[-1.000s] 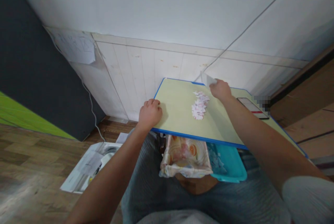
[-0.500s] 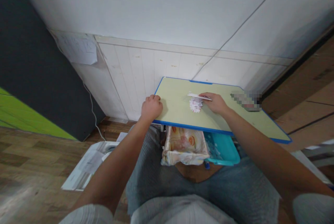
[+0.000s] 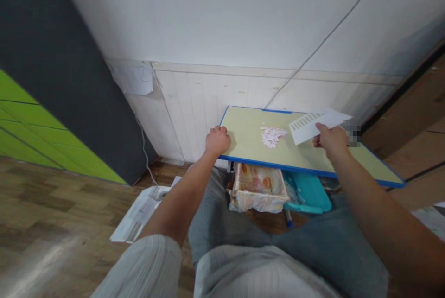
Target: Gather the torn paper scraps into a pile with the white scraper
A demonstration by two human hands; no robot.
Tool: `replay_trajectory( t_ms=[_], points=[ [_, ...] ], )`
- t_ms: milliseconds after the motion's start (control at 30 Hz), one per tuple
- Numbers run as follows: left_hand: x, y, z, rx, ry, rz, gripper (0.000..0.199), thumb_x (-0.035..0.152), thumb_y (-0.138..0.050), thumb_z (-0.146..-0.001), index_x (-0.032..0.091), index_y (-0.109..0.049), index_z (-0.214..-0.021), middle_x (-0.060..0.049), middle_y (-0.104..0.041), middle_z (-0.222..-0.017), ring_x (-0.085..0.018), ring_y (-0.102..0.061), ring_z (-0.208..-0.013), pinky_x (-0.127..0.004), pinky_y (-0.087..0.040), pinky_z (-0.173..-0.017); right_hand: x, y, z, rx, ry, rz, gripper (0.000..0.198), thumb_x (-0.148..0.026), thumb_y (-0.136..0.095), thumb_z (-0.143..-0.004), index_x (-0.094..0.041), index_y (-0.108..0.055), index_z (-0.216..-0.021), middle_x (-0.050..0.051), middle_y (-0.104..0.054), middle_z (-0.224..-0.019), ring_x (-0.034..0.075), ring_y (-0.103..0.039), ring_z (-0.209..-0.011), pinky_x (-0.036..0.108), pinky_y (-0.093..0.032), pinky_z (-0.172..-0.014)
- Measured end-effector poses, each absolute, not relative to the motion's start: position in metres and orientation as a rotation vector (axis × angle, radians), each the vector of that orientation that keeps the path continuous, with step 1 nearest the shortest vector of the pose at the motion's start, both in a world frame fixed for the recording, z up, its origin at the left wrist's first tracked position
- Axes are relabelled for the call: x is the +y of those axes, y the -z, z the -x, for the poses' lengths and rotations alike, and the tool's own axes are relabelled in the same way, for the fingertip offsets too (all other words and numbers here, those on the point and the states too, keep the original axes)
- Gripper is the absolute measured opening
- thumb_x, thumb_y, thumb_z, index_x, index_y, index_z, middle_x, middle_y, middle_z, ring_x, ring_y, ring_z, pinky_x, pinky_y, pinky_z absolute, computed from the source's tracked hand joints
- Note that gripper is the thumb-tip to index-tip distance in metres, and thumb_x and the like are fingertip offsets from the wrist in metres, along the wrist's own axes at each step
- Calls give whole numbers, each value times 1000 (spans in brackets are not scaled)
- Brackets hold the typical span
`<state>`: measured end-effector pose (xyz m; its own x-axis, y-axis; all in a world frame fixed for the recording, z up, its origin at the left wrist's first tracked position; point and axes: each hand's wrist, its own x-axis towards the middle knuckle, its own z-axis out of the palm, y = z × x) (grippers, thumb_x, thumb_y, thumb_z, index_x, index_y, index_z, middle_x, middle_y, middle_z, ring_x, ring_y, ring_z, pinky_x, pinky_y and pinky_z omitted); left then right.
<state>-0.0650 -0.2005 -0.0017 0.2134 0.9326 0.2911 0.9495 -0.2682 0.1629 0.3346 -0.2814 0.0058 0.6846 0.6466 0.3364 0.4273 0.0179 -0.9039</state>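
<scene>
The left hand (image 3: 218,141) stayed at the left edge of the table (image 3: 243,124), near its front corner, its fingers bent; I could not tell if they gripped the edge. The right hand (image 3: 332,140) pinched a white card (image 3: 305,134) between thumb and fingers, with no gap left. The paper scraps (image 3: 273,136) lay left of the table's middle, between front and far edges, now uncovered: the card had just moved from above them toward the right edge. Probably this pause left the pile ungathered.
</scene>
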Motion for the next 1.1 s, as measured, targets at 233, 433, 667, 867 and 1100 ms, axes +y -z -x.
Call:
replay_trajectory(
  t_ms=[233,433,667,867,1100],
  points=[
    [-200,2,64,-1879,523,2362,40,22,-49,-107,15,-71,-140,-18,-69,-147,-35,-64,-135,-46,-59,-107,-270,28,-332,-650,-527,1634,35,-43,-76,-108,-16,-73,-132,9,-77,-120,22,-77,-97,41,-68,-84],
    [-197,1,64,-1867,507,2370,40,24,-48,-108,15,-71,-140,-20,-69,-146,-37,-63,-135,-48,-60,-106,-268,37,-329,-614,-574,1578,44,-43,-76,-108,-20,-69,-144,12,-71,-143,28,-74,-120,51,-66,-100],
    [-197,-2,64,-1866,480,2374,41,24,-46,-108,15,-70,-140,-20,-69,-146,-37,-63,-138,-48,-59,-108,-282,29,-312,-623,-620,1499,45,-42,-76,-108,-20,-68,-146,13,-70,-145,28,-74,-121,51,-65,-101],
    [-195,-2,66,-1863,471,2365,40,23,-46,-108,17,-70,-139,-19,-69,-147,-36,-64,-137,-46,-59,-107,-297,26,-305,-655,-678,1476,45,-43,-76,-108,-20,-69,-146,13,-70,-146,29,-74,-122,51,-65,-102],
    [-196,-2,67,-1870,464,2353,37,23,-48,-108,18,-71,-137,-18,-70,-145,-34,-64,-137,-43,-58,-107,-298,22,-286,-685,-676,1430,38,-43,-75,-108,-17,-71,-136,9,-78,-122,21,-78,-96,39,-68,-81]
  ],
)
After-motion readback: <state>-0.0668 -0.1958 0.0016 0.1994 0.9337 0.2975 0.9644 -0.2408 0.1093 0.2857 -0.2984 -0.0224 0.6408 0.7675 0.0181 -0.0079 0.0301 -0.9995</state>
